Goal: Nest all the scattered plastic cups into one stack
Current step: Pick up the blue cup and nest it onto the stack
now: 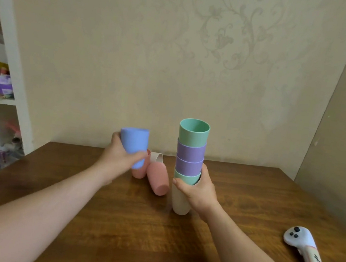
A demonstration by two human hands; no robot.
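Left hand [120,159] grips blue cup [134,146] aloft left of nested stack [190,155], right hand [198,189] clasping the stack's lower cups on table [133,224]; best to centre it over the green rim, then lower straight.

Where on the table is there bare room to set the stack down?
Free: the table between the forearms, and between the stack and the controller. Crowded: behind the left hand, where pink cups and a cream cup sit.
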